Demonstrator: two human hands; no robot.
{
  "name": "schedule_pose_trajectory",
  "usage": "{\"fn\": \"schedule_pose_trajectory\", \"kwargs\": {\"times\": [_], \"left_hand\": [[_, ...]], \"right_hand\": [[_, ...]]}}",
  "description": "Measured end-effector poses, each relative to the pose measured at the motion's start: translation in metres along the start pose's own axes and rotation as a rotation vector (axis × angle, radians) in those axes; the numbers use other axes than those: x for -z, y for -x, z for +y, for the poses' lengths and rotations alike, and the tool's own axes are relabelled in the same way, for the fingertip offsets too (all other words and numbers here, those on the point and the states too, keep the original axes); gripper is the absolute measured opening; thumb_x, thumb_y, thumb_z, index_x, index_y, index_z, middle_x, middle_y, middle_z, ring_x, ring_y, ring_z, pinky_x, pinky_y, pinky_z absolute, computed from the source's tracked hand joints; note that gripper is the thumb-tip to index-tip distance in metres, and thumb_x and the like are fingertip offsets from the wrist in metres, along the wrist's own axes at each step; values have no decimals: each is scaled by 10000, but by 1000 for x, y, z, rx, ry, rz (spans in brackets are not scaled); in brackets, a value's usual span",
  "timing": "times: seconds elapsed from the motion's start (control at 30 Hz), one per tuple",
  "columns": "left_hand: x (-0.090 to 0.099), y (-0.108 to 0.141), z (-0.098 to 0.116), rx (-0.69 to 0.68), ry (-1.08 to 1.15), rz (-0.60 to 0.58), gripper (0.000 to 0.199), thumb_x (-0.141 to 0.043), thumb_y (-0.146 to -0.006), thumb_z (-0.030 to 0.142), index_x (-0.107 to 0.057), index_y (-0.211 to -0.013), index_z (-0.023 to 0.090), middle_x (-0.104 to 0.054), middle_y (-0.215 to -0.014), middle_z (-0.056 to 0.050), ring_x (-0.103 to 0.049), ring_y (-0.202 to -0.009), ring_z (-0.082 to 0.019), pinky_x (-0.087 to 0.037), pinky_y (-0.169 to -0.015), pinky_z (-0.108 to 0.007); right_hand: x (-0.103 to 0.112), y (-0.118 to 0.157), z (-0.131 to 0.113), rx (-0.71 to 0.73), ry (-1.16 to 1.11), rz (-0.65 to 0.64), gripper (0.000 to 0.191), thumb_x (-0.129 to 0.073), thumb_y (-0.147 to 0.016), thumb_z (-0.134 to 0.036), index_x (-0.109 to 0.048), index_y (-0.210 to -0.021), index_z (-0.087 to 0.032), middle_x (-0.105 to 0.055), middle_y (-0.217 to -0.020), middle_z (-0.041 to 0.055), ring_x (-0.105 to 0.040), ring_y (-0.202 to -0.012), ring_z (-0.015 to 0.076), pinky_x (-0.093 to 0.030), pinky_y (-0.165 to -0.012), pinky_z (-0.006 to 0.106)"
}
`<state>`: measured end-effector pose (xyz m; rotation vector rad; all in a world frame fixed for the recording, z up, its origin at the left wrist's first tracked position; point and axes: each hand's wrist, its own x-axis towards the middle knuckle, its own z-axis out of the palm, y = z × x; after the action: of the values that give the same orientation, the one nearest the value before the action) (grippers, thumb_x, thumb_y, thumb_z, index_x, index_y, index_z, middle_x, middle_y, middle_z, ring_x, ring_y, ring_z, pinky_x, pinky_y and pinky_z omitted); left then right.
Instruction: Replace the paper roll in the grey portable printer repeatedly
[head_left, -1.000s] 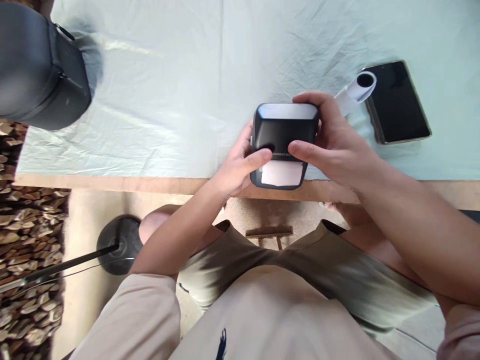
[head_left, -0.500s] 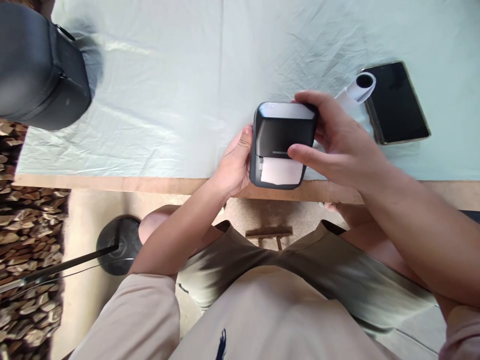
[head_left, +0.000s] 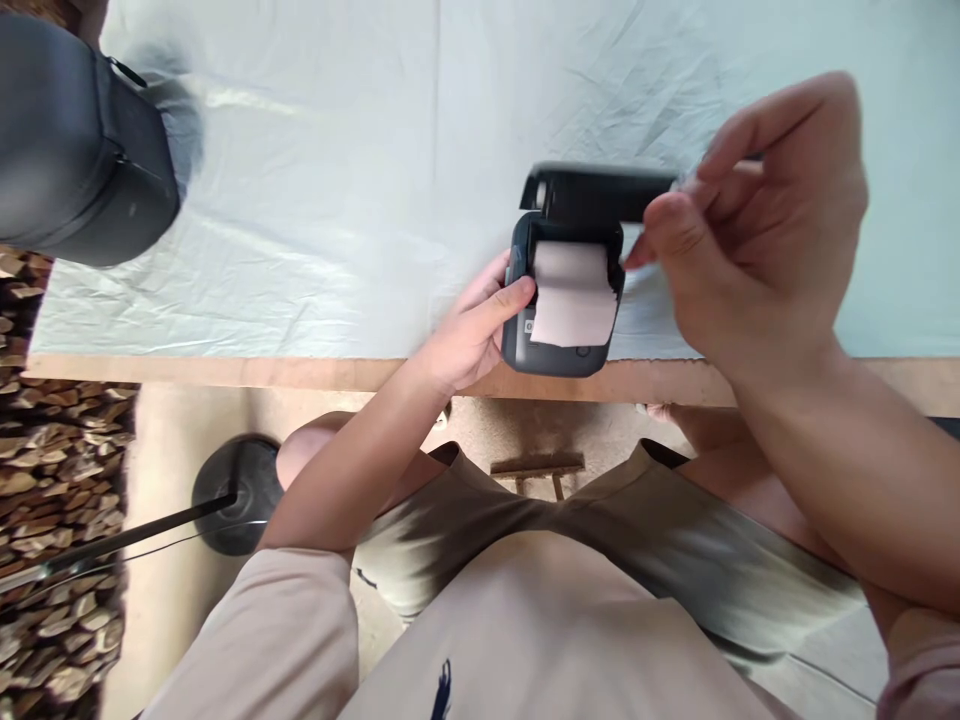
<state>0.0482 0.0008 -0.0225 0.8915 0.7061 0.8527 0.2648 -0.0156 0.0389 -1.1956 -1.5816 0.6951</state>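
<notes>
A small dark label printer (head_left: 520, 340) is in my left hand (head_left: 472, 335), close to the table's front edge. The fingers wrap its left side, with the thumb over the rim. Its black lid (head_left: 592, 190) is swung up and away from me. A roll of white paper (head_left: 574, 295) sits inside, its loose end hanging over the front. My right hand (head_left: 772, 220) is closed at the lid's right end, thumb and forefinger pinched there; the lid is blurred by motion. Something small and shiny shows between those fingertips, too unclear to name.
A dark zipped case (head_left: 82, 140) stands at the table's left end. Pale cloth (head_left: 315, 180) covers the table up to its wooden edge (head_left: 225, 368). Below left are a round black stand base (head_left: 236, 495) with a pole and a woodpile (head_left: 60, 480).
The printer's lid has opened upward, exposing the paper roll. My right hand has risen to the right, now hiding the phone and the white roll on the table. My left thumb has moved onto the rim.
</notes>
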Motion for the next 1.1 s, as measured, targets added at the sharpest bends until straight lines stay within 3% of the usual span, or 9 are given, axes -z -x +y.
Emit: {"fn": "schedule_pose_trajectory", "kwargs": {"times": [0.07, 0.13, 0.3, 0.4, 0.6, 0.73, 0.83, 0.97, 1.1], "left_hand": [[0, 1, 0, -8, -3, 3, 581, -871, -858, 641, -718, -1268, 259, -822, -1140, -37, -813, -1165, -302, -697, -858, -361], [-1, 2, 0, -7, -17, -3, 578, -857, -869, 648, -715, -1278, 265, -814, -1121, -36, -817, -1111, -283, -689, -839, -353], [-3, 4, -1, -9, -60, -16, 597, -891, -853, 617, -700, -1314, 288, -787, -1154, -29, -780, -1200, -284, -671, -914, -334], [-4, 5, -2, -40, -85, -28, 616, -887, -871, 596, -686, -1365, 289, -766, -1286, -26, -706, -1378, -299, -634, -1083, -336], [-7, 4, -6, -89, -56, 29, 626, -857, -892, 616, -635, -1386, 302, -776, -1288, -18, -698, -1417, -323, -651, -1084, -375], [-7, 2, -8, -103, 47, 135, 476, -782, -949, 585, -645, -1294, 287, -809, -1168, -14, -763, -1325, -328, -702, -982, -415], [-4, 0, -7, -81, 83, 155, 415, -712, -990, 575, -653, -1273, 276, -817, -1155, -27, -777, -1303, -328, -714, -977, -440], [-4, 0, -6, -98, 109, 156, 376, -681, -1009, 542, -657, -1263, 266, -819, -1220, -46, -762, -1337, -321, -708, -1008, -445], [-8, 1, -5, -143, 111, 166, 362, -702, -996, 537, -663, -1232, 266, -811, -1205, -53, -731, -1388, -355, -688, -1041, -477]], "right_hand": [[1, -1, -8, 37, 31, 48, 282, -680, -1010, -559, -507, -1003, -337, -597, -1114, 16, -723, -909, 215, -573, -694, 410], [3, -3, -8, 105, 181, -15, 165, -637, -1026, -481, -554, -1015, -338, -675, -1113, 7, -707, -817, 205, -540, -646, 407], [9, -5, 13, 221, 551, -317, 152, -674, -878, -358, -678, -1017, -294, -589, -714, 0, -499, -570, 196, -430, -645, 382], [9, -3, 23, 192, 610, -357, 247, -709, -843, -371, -701, -1078, -298, -480, -638, -4, -438, -538, 182, -402, -639, 341], [8, -10, 1, 35, 436, -360, 379, -748, -757, -227, -719, -1123, -320, -727, -859, -29, -527, -564, 133, -425, -606, 319], [12, -26, -7, -268, -168, -300, 467, -785, -633, -230, -675, -1076, -328, -740, -797, -64, -419, -443, 98, -363, -437, 299], [17, -36, 12, -402, -473, -214, 513, -836, -612, -445, -645, -1079, -352, -721, -780, -23, -611, -555, 208, -454, -432, 354], [16, -34, 52, -489, -452, -198, 467, -866, -657, -477, -639, -1048, -361, -737, -994, 33, -747, -843, 289, -655, -703, 487], [6, -15, 69, -244, -230, -146, 330, -790, -837, -363, -566, -1078, -382, -688, -948, -4, -711, -802, 247, -669, -771, 487]]}}
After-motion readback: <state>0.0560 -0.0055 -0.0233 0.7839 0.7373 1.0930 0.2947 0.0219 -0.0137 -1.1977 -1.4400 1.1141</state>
